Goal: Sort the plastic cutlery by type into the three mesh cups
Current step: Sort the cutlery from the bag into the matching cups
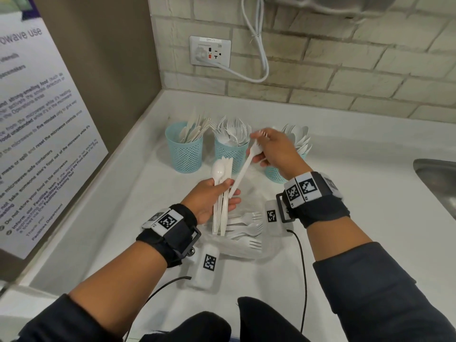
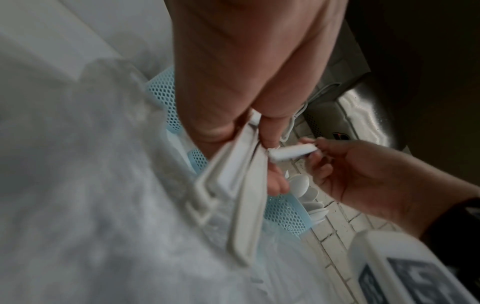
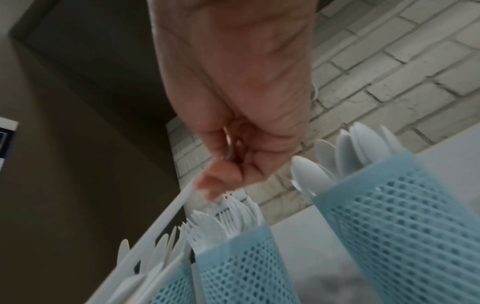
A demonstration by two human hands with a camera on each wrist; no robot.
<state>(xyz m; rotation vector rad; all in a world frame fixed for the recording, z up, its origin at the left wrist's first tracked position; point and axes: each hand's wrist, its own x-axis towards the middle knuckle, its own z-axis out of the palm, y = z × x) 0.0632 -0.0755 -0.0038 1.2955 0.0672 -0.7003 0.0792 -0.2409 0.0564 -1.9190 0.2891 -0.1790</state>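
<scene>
So the left hand (image 1: 212, 201) has its fingers wrapped round a bundle of white cutlery (image 1: 220, 193), a spoon bowl sticking out on top. The right hand (image 1: 274, 150) pinches a single fork (image 1: 243, 172) by its head end, the handle slanting down to the bundle. Three blue mesh cups sit toward the worktop's (image 1: 357, 193) back edge: knives (image 1: 185, 146) nearest the left corner, forks (image 1: 228, 150) in the middle, spoons (image 1: 276, 172) on the right, partly behind the right hand. More loose forks (image 1: 246, 230) lie on clear plastic near the front edge.
</scene>
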